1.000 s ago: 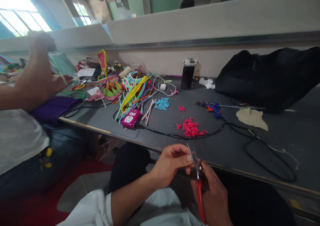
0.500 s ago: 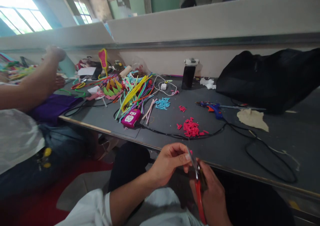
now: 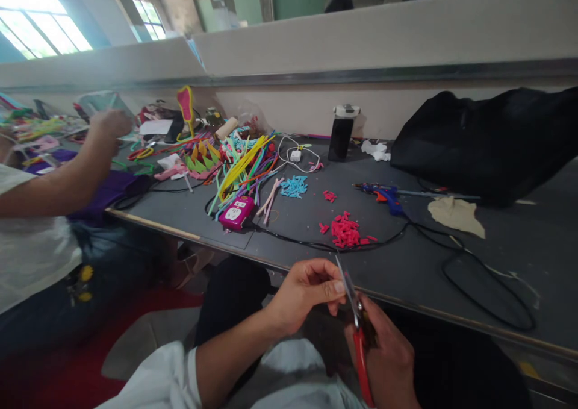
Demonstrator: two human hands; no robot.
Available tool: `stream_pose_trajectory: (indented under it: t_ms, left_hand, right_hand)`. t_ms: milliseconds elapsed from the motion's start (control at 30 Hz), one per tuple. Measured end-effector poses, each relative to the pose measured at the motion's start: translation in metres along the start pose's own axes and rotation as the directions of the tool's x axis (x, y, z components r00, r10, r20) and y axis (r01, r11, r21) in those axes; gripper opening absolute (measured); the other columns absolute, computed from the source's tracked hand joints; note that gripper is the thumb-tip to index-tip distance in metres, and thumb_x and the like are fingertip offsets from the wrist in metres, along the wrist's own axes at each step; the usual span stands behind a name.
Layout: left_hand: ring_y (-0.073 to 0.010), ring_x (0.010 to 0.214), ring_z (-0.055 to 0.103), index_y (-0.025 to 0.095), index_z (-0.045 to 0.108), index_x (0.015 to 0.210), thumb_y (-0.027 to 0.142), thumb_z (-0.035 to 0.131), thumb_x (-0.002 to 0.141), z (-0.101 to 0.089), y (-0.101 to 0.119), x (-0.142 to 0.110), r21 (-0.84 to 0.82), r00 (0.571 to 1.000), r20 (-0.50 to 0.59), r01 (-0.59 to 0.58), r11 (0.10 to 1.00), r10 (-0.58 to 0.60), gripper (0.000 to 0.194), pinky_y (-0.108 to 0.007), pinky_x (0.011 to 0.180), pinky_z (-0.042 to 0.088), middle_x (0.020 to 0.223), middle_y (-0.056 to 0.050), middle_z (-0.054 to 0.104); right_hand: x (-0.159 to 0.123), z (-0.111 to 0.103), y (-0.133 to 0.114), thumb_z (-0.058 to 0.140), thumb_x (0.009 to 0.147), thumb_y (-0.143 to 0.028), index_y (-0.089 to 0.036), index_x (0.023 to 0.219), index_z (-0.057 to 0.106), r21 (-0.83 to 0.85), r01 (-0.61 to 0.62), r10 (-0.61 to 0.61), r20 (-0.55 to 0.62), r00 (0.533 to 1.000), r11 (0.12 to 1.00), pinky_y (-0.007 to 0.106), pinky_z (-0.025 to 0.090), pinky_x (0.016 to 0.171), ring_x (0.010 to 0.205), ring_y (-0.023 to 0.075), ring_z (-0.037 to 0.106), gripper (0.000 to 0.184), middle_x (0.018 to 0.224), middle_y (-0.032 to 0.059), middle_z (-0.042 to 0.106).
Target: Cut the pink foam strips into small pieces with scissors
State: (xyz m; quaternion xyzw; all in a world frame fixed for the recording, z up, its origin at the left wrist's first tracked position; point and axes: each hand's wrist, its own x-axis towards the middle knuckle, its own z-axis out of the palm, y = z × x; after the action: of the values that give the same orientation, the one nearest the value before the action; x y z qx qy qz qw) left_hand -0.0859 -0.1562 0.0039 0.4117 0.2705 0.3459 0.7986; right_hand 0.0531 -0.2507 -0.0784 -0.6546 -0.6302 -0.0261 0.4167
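At the table's front edge, my right hand [image 3: 388, 355] is closed around a pair of scissors [image 3: 361, 361] with red handles. Their blades point up and away, close against the fingertips of my left hand [image 3: 307, 291]. Thumb and forefinger of that left hand are pinched together; what they hold is mostly hidden, with only a trace of red showing by the blades. Just beyond the hands lies a pile of small red cut pieces [image 3: 347, 231]. A smaller red cluster [image 3: 329, 196] and a heap of blue pieces [image 3: 294, 187] lie farther back.
A magenta power box [image 3: 237, 211] with a black cable [image 3: 298, 240] stands left of the red pile. Behind it is a bundle of coloured pipe cleaners [image 3: 244, 168]. A blue glue gun [image 3: 388, 198], bottle [image 3: 344, 132] and black bag [image 3: 483, 144] stand right. A co-worker's arm [image 3: 76, 168] reaches in at left.
The scissors have shifted slightly, and the red bit beside the blades shows less. My left hand stays almost still. At left, the co-worker's arm has lowered and moved right.
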Motion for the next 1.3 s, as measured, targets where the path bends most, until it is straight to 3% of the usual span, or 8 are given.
stream_pose_trajectory:
  t_ms: [133,333,800,1067,1300]
  left_hand:
    - [-0.0072,0.046,0.051,0.013,0.062,0.072,0.034,0.078,0.071,-0.001,0.001,0.0,-0.008,1.0,-0.013,-0.003,1.0,0.003,0.027,-0.021,0.049,0.044,0.061,-0.001,0.061]
    - [-0.0077,0.047,0.052,0.013,0.062,0.077,0.036,0.08,0.068,-0.0039,-0.0004,0.0014,-0.027,1.0,-0.013,0.005,1.0,-0.005,0.031,-0.021,0.049,0.044,0.061,0.0,0.061]
    - [-0.0069,0.046,0.052,0.012,0.061,0.073,0.03,0.077,0.072,-0.0033,0.0036,-0.0006,-0.012,1.0,0.014,-0.001,1.0,0.002,0.024,-0.02,0.048,0.044,0.061,-0.001,0.061]
    - [-0.0068,0.047,0.052,0.012,0.062,0.078,0.032,0.079,0.07,-0.0064,0.0019,0.0005,0.001,1.0,0.0,0.009,1.0,-0.009,0.027,-0.02,0.049,0.045,0.061,0.0,0.06]
    - [-0.0071,0.047,0.052,0.012,0.061,0.076,0.031,0.077,0.072,-0.0071,0.0016,0.0006,0.011,0.999,0.038,0.013,1.0,-0.014,0.026,-0.019,0.048,0.044,0.06,0.0,0.059]
  right_hand:
    - [0.0008,0.0016,-0.0017,0.05,0.084,-0.027,-0.017,0.117,0.06,0.017,-0.011,0.011,0.018,1.0,1.0,0.032,0.058,0.077,0.087,0.0219,0.073,0.036,0.101,0.0071,0.075]
    - [-0.0005,0.0077,0.0008,0.051,0.083,-0.026,-0.015,0.125,0.054,0.055,0.021,-0.021,0.008,1.0,0.998,0.035,0.057,0.082,0.1,0.0236,0.069,0.044,0.113,0.0118,0.069]
    - [0.0043,0.0016,-0.0034,0.05,0.088,-0.021,-0.015,0.117,0.056,0.004,0.126,-0.125,-0.063,0.99,0.992,0.025,0.057,0.077,0.085,0.0167,0.072,0.031,0.096,0.0065,0.073]
    - [0.0018,0.0071,0.0017,0.05,0.085,-0.026,-0.011,0.12,0.056,0.011,0.086,-0.086,-0.016,0.996,0.996,0.031,0.058,0.081,0.096,0.0213,0.07,0.038,0.107,0.0124,0.07]
    - [0.0048,0.0009,-0.003,0.048,0.086,-0.026,-0.013,0.113,0.06,-0.011,0.053,-0.053,0.007,0.999,0.999,0.028,0.059,0.074,0.084,0.0195,0.073,0.032,0.097,0.0095,0.074]
